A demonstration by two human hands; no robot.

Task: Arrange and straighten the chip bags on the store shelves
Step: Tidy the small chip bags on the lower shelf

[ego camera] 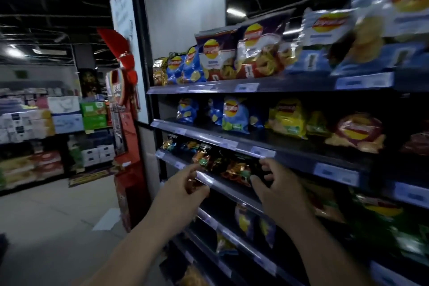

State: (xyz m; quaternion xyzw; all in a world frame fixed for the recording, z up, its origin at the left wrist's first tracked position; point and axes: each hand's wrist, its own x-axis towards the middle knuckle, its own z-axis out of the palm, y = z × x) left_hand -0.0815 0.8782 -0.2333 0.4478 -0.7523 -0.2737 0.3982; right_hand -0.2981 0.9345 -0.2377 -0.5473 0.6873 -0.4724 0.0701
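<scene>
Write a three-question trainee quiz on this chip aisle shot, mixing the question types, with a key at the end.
1. True or false: the left hand and right hand are up at the top shelf.
2. The chip bags between the two hands are mainly: A dark, B white, C pink.
3. Fill in: the display stand at the end of the shelf unit is ____.
Key: 1 false; 2 A; 3 red.

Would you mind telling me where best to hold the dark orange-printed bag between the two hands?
Probably by its two side edges, from the front over the price rail: the dark bag faces forward behind that rail, and the left hand and right hand flank it.
</scene>
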